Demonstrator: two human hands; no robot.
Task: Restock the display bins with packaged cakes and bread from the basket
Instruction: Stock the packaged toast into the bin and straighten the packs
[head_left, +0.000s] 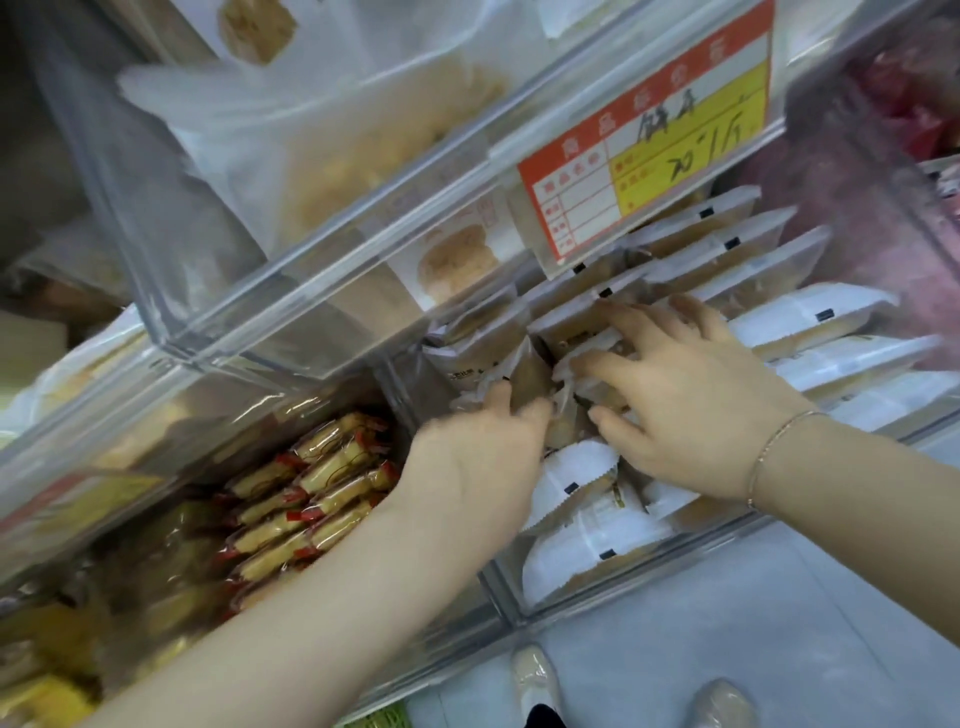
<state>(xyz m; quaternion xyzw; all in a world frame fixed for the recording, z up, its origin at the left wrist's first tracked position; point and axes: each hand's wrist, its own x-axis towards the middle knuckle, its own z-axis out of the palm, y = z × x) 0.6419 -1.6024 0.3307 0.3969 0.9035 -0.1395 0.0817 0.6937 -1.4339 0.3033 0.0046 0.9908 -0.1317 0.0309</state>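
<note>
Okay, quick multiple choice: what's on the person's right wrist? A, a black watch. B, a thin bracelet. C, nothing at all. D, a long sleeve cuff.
B: a thin metallic bracelet circles the bare right wrist just behind the right hand, whose fingers are spread over the white-wrapped cake packages in the clear plastic display bin; no watch or sleeve shows.
</note>
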